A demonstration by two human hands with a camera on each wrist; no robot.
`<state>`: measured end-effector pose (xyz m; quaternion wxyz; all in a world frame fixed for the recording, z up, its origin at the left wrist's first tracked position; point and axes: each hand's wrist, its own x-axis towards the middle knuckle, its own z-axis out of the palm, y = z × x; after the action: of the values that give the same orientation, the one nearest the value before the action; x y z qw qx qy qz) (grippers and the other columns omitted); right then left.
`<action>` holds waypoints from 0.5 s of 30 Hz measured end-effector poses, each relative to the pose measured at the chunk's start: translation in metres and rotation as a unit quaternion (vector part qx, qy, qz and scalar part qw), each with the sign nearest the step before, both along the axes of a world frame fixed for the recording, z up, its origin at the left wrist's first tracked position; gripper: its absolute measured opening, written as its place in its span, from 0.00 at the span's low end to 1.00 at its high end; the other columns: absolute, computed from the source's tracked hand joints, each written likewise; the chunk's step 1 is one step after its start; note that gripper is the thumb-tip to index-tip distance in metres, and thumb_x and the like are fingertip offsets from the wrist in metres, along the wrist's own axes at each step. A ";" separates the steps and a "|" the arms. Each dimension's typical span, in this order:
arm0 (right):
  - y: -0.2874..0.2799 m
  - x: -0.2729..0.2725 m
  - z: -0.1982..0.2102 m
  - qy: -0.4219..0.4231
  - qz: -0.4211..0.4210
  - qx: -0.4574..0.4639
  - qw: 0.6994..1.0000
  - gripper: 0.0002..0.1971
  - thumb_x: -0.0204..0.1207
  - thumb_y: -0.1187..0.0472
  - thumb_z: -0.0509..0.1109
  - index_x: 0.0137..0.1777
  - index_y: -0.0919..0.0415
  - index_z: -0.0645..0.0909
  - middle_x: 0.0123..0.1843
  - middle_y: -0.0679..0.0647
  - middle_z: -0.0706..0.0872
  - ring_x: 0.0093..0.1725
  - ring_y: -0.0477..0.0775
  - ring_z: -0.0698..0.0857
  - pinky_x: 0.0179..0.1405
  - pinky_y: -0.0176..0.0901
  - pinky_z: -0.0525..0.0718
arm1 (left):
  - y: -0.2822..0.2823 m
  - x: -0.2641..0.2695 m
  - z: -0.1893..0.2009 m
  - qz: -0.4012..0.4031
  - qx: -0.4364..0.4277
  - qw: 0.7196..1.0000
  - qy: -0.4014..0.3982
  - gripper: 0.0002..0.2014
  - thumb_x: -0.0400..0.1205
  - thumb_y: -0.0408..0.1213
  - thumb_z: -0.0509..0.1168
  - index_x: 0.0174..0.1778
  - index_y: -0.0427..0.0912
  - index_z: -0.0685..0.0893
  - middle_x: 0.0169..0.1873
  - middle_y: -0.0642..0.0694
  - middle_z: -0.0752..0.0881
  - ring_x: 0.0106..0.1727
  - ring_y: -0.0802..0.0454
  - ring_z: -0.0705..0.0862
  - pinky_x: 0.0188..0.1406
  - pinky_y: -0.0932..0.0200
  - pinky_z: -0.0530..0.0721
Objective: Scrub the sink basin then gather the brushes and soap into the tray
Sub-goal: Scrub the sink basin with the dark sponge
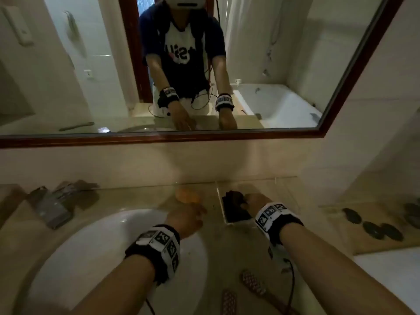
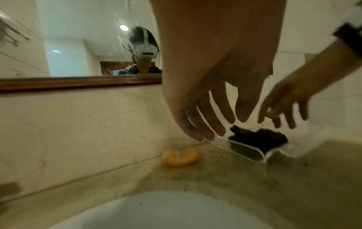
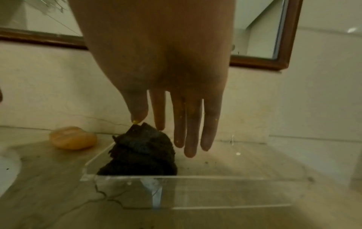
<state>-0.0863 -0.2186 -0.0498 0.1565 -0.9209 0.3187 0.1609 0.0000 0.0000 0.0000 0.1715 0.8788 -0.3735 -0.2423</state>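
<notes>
Reaching over the counter [image 1: 227,251], both hands hang released with fingers straight and grasp nothing. The left hand [image 2: 211,86] hovers above the far rim of the white sink basin [image 1: 97,251], its fingertips [image 2: 197,136] near the orange soap [image 2: 181,156], which lies against the back wall. The right hand [image 3: 162,86] hovers over the clear tray [image 3: 195,179], thumb and forefinger just above the dark scrubber [image 3: 141,153] sitting in the tray's left end; the tray's right part lies open. Two patterned brushes [image 1: 252,281] lie at the counter's near edge, well apart from the tray.
</notes>
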 end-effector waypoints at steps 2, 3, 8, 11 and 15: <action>0.006 0.005 0.004 -0.027 -0.011 0.018 0.999 0.22 0.82 0.54 0.62 0.76 0.54 0.69 0.77 0.56 0.74 0.73 0.60 0.76 0.72 0.49 0.76 | -0.006 -0.002 -0.020 -0.046 0.046 0.998 0.006 0.22 0.83 0.37 0.61 0.74 0.51 0.72 0.76 0.49 0.71 0.76 0.48 0.71 0.76 0.53 0.72; 0.009 0.007 0.007 -0.053 -0.028 0.047 0.997 0.21 0.83 0.55 0.61 0.76 0.56 0.70 0.76 0.56 0.75 0.72 0.59 0.77 0.69 0.44 0.75 | -0.008 -0.004 -0.031 -0.072 0.074 0.995 0.003 0.23 0.83 0.38 0.60 0.76 0.52 0.69 0.79 0.49 0.67 0.79 0.48 0.67 0.78 0.51 0.69; 0.015 0.017 0.010 -0.053 -0.102 0.094 0.989 0.23 0.84 0.55 0.61 0.76 0.65 0.68 0.74 0.62 0.76 0.67 0.60 0.79 0.58 0.41 0.78 | -0.013 -0.003 -0.056 -0.127 0.144 0.981 0.016 0.27 0.84 0.40 0.59 0.81 0.52 0.61 0.84 0.49 0.54 0.84 0.47 0.54 0.83 0.45 0.60; 0.013 0.020 0.009 -0.042 -0.120 0.128 0.984 0.19 0.81 0.53 0.65 0.67 0.64 0.77 0.66 0.61 0.83 0.49 0.56 0.80 0.43 0.35 0.77 | -0.011 -0.003 -0.062 -0.138 0.168 0.975 0.035 0.28 0.84 0.40 0.59 0.81 0.51 0.59 0.84 0.49 0.54 0.84 0.47 0.55 0.83 0.45 0.58; 0.012 0.021 0.013 -0.030 -0.156 0.160 0.974 0.20 0.78 0.55 0.69 0.65 0.68 0.79 0.55 0.59 0.86 0.49 0.56 0.84 0.47 0.41 0.81 | -0.009 0.000 -0.063 -0.138 0.151 0.978 0.043 0.27 0.84 0.39 0.59 0.81 0.49 0.61 0.83 0.49 0.55 0.83 0.48 0.57 0.83 0.49 0.60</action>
<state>-0.0654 -0.2071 -0.0367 0.3341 -0.8275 0.4235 0.1558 -0.0004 -0.0087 -0.0629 0.0175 0.8232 -0.4424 -0.3554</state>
